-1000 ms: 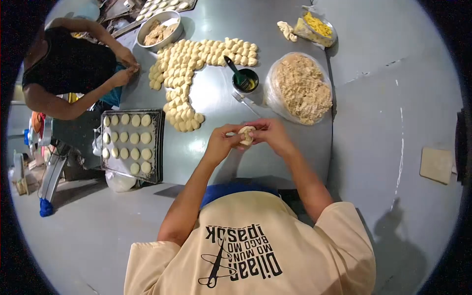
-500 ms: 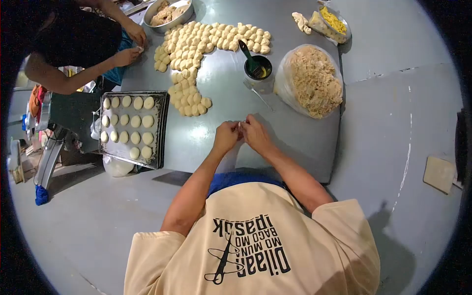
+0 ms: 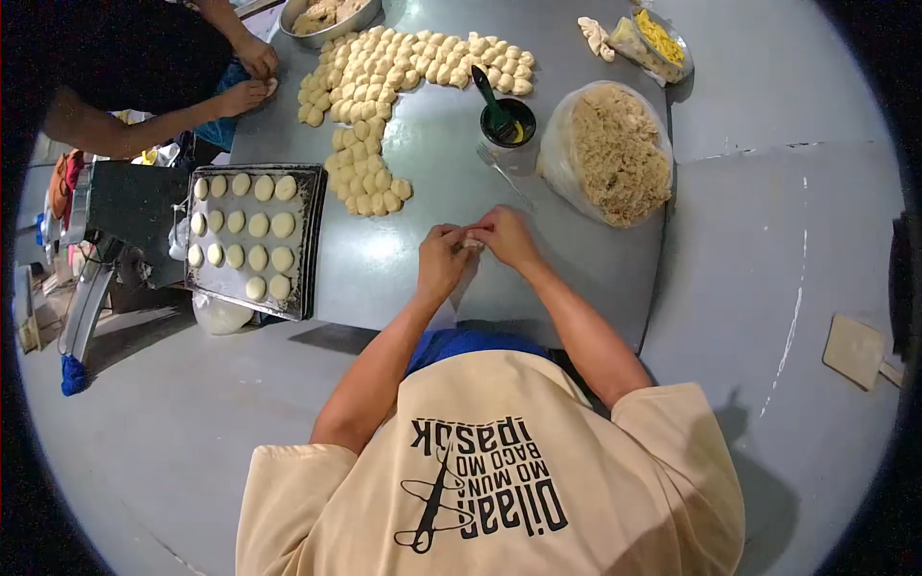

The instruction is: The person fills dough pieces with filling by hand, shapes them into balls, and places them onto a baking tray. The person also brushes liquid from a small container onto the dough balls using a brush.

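Dough piece (image 3: pixel 472 244) sits between the fingertips of both hands, near the front edge of the counter (image 3: pixel 567 278). Fingers of the left hand (image 3: pixel 440 261) close on its left side; fingers of the right hand (image 3: pixel 508 238) pinch it from the right and far side. The fingers partly cover the dough piece; whether it touches the counter cannot be told.

Directly beyond the right-hand fingers, slightly right, lies a fork (image 3: pixel 505 179), the nearest loose item. It is positioned between the fingers and a dark cup (image 3: pixel 501 137), in which a green-handled brush (image 3: pixel 484 88) leans. To the right and beyond the fingers, a bag of crumbly filling (image 3: pixel 619 158) occupies the counter near its right edge. Farther out on that side is a container of yellow strips (image 3: pixel 661 40).

Ahead and left of the fingers, dough balls (image 3: pixel 370 178) form a bent, close-packed group. Well to the left, a tray (image 3: pixel 305 245) carries flattened rounds (image 3: pixel 257 225) in rows.
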The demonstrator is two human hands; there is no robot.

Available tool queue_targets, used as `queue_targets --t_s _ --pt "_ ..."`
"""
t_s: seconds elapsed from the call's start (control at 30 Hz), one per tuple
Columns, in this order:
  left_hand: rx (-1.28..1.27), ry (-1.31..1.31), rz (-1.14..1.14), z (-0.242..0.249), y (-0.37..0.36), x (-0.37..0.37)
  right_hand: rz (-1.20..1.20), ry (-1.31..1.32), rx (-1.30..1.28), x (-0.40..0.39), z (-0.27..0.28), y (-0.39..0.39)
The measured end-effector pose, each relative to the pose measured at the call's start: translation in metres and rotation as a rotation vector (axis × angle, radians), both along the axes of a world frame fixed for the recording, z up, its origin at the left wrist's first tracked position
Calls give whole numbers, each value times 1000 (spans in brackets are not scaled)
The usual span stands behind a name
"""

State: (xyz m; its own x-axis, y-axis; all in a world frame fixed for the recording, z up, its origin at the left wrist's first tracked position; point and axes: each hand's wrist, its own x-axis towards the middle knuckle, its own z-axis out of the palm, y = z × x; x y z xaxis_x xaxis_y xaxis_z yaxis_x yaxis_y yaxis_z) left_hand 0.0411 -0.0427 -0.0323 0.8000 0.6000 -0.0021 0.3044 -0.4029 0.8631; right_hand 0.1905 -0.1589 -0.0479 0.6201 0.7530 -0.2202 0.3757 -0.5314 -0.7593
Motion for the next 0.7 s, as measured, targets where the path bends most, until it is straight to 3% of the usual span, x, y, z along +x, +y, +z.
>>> queue_targets --t_s 0.07,0.2,0.27,0.37,0.57,0.7 --pt "-5 105 16 2 5 3 102 64 87 4 11 -2" --pt "147 159 -16 15 -7 -1 40 3 76 -10 -7 1" --pt "-19 150 35 29 -6 5 82 0 51 -6 -2 7" --pt "-74 172 -24 23 8 13 -34 300 154 -17 41 4" --pt "144 243 -147 10 22 13 117 -182 333 -35 21 -10" --pt "365 85 -197 8 4 -11 118 -276 373 -40 -9 -20"
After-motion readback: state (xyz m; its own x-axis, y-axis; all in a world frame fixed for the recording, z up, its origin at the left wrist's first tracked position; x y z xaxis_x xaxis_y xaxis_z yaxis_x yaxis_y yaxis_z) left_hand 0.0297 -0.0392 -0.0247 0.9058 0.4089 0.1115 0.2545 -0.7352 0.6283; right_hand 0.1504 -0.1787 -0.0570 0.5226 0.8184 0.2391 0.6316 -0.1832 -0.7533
